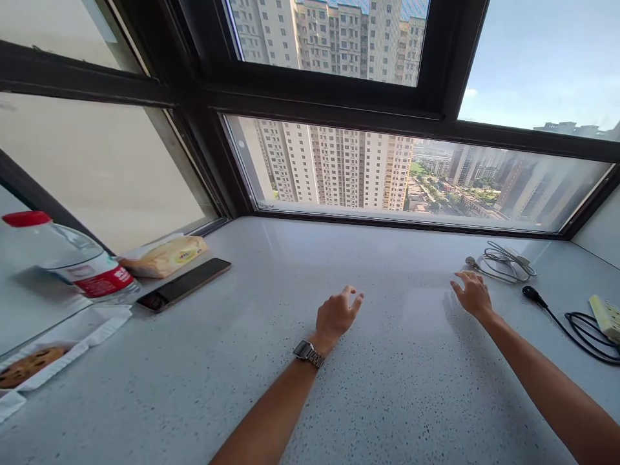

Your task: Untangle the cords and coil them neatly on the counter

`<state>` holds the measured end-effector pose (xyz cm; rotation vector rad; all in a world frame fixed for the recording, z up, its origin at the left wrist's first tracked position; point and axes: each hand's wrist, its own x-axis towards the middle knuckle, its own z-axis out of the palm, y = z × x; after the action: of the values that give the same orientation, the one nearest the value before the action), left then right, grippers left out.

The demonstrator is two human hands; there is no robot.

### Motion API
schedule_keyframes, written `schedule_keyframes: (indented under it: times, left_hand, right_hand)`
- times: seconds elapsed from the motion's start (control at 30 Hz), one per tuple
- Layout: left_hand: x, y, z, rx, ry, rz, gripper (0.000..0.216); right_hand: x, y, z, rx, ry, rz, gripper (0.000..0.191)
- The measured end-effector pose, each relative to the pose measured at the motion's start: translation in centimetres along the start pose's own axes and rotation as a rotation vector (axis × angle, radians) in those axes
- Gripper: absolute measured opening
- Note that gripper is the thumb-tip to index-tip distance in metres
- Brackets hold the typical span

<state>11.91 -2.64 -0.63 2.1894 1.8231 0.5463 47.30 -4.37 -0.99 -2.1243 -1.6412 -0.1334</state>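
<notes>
White cable lies in a loose coil on the counter, far right side, just under the window. Your right hand is right next to it, fingers spread & open, w/ nothing in it. The tips are just beside the coil's left end; can't tell if they touch. Your left hand, w/ the watch on its wrist, sits mid counter, well apart from the coil. It is loosely open & holds nothing too. So not much is done, I think: the coil is flat on the counter, not picked up, not gripped. All of the grabbing is left. The coil is a squashed loop. Its long way runs left to right, along the window edge. The small round end points left, at your right hand, and the wider loop end points right. Near right of it is a black cord & a power strip. Over on the far left are a phone, a snack pack and a water bottle.
</notes>
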Motion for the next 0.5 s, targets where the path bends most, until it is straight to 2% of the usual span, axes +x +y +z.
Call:
schedule_keyframes:
  times: [0.13, 0.2, 0.27, 0.37, 0.5]
  left_hand:
    - [-1.5, 1.5, 0.5, -0.021, -0.065, 0.129, 0.036]
    - [-2.8, 2.4, 0.7, -0.082, -0.113, 0.189, 0.043]
    - [-3.8, 3.2, 1.0, -0.159, -0.153, 0.246, 0.053]
    - [-4.6, 4.0, 1.4, -0.248, -0.197, 0.345, 0.063]
    - [-4.3, 3.9, 1.8, -0.202, -0.217, 0.458, 0.065]
  right_hand:
    - [-5.6, -8.4, 1.9, 0.593, -0.111, -0.007, 0.055]
    - [-7.9, -12.4, 2.7, 0.823, -0.243, -0.034, 0.062]
    - [-9.5, -15.1, 3.4, 0.978, -0.313, -0.096, 0.065]
    - [-10.3, -16.1, 4.1, 1.05, -0.342, -0.17, 0.068]
    - [-10.3, -14.4, 4.5, 0.985, -0.365, -0.251, 0.069]
